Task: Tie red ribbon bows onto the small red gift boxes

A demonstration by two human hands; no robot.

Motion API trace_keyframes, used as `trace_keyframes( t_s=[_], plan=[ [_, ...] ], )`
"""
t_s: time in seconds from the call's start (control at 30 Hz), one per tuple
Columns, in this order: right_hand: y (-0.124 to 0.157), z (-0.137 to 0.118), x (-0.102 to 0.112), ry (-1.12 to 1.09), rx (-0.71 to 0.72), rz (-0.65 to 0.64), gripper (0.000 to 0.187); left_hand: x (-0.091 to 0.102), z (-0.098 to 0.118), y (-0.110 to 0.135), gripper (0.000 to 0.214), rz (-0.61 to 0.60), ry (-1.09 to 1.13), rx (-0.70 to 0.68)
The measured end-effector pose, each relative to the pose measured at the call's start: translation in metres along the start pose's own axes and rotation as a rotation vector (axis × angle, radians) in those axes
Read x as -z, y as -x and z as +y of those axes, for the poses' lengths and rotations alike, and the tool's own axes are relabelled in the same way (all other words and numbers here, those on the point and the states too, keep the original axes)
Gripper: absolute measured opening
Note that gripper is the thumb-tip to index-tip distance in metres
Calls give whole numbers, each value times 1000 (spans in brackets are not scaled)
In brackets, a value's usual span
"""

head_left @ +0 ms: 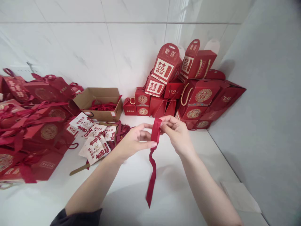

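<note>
Right of the carton [102, 115], limp, likely light ribbon [155, 133] is pinched, best up top, by left hand [131, 140] and right hand [176, 133].

Dark left sleeve [77, 217], bare forearms [95, 183]

An indoor workspace of some kind: tiled wall [136, 47], white tabletop [127, 194], piled red boxes [198, 95].

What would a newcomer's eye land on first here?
Probably the red ribbon in the center, held by the left hand and right hand, one end dangling. Next, the stacked red boxes right of center, and the ribbon-tied boxes heaped at far left.
</note>
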State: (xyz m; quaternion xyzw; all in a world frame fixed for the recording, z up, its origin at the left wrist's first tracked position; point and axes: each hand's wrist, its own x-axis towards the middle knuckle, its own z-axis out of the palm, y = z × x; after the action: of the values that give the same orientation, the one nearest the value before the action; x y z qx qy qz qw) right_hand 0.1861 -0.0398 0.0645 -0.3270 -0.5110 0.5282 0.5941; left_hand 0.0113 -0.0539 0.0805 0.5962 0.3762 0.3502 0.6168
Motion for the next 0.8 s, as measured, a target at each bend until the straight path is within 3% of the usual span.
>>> trace_keyframes(
  t_s=[0.13, 0.3, 0.4, 0.6, 0.8],
  plan=[
    [-1, 1, 5, -101, 29, 48, 23, 0, -2, -2, 27, -58, -159, 76],
    [-5, -1, 12, -156, -46, 93, 9, -3, 4, -1, 23, -141, -309, 56],
    [-9, -2, 21, -165, -64, 190, 15, -5, 7, 0, 23, -187, -392, 51],
    [-17, -6, 48, -186, -44, 314, 26, -8, 11, 6, 23, -262, -338, 111],
    [-19, -19, 73, -322, 14, 380, 18, -8, 20, 11, 19, -423, -373, 84]
  ],
)
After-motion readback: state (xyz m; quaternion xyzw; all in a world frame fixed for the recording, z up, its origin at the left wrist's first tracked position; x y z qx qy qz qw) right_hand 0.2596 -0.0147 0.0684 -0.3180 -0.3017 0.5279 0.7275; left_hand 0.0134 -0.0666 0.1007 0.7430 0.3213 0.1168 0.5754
